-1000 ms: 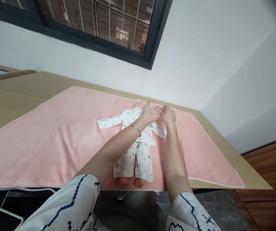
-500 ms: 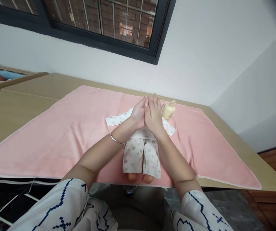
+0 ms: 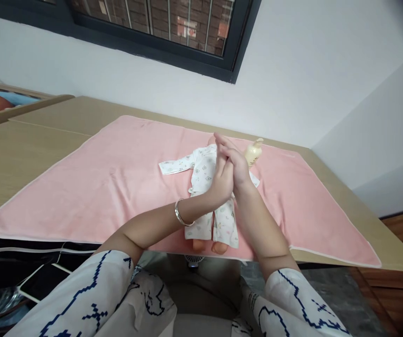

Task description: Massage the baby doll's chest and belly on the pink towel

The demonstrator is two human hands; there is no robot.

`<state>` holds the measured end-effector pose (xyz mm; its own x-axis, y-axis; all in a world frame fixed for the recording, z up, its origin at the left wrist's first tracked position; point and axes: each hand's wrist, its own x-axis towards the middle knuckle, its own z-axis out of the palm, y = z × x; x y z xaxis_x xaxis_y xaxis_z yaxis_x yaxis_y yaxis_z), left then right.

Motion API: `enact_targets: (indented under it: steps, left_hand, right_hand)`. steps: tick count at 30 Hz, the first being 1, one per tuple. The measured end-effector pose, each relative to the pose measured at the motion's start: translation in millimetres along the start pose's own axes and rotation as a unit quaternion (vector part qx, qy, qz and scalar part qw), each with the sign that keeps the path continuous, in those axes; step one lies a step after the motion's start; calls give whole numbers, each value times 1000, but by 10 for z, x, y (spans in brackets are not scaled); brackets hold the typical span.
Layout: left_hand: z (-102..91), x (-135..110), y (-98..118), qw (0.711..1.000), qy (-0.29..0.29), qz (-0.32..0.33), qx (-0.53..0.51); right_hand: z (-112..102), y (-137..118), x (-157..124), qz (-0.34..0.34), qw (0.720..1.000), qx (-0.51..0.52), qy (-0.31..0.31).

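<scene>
A baby doll (image 3: 208, 187) in white printed clothes lies on its back on a pink towel (image 3: 117, 178). Its bare feet point toward me and its head is mostly hidden behind my hands. My left hand (image 3: 219, 183), with a bracelet on the wrist, and my right hand (image 3: 237, 164) are raised above the doll's chest. They are pressed palm to palm with fingers stretched out, and neither holds anything. A small cream pump bottle (image 3: 254, 152) stands on the towel just right of my hands.
The towel covers a long tan table (image 3: 29, 140) set against a white wall under a dark-framed window (image 3: 173, 32). A wooden crib edge (image 3: 18, 105) shows at far left. The table's front edge is close to my lap.
My hands lifted off the doll and came together, and they now slide palm against palm. The bottle, hidden a second ago, now stands uncovered.
</scene>
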<state>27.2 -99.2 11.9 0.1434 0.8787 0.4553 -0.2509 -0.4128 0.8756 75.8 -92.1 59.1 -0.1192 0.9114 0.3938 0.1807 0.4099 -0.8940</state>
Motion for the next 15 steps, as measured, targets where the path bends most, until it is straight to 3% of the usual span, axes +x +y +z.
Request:
enact_targets:
  steps: [3, 8, 10, 11, 12, 14, 15]
  left_hand:
    - [-76, -79, 74, 999, -2, 8, 39]
    - [-113, -40, 112, 999, 11, 3, 50]
    - [-122, 27, 100, 999, 4, 24, 46]
    - [-131, 65, 93, 999, 4, 31, 42]
    - [-144, 102, 89, 999, 6, 35, 39]
    - [-187, 169, 95, 999, 11, 33, 35]
    - [-217, 199, 108, 999, 13, 30, 37]
  right_hand:
    - [-73, 83, 79, 24, 999, 27, 10]
    - [24, 162, 58, 44, 991, 119, 53]
    - [79, 160, 13, 46, 959, 265, 83]
    - [105, 152, -12, 52, 910, 400, 98]
    - [129, 141, -37, 60, 827, 548, 105]
    - [176, 110, -85, 80, 633, 765, 89]
    - [201, 91, -109, 94, 589, 800, 68]
